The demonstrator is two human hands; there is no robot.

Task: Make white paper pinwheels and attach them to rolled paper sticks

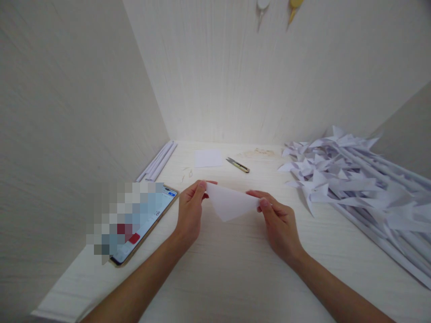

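A small white sheet of paper [229, 201], folded into a triangle, is held up above the table between both hands. Its long edge is at the top and a point hangs downward. My left hand [192, 206] pinches the left corner between thumb and fingers. At the right corner, my right hand [278, 220] grips the paper the same way. Beyond the hands lie a flat white paper square [208, 158] and a pair of thread snips [237, 164] with pale handles.
Many paper pinwheels on rolled sticks [357, 179] are heaped along the right. Rolled paper sticks [158, 162] lie at the back left, near a phone [148, 224] with its screen lit and partly blurred. Walls [229, 80] enclose the table [222, 278]. Two pins [294, 9] hang above.
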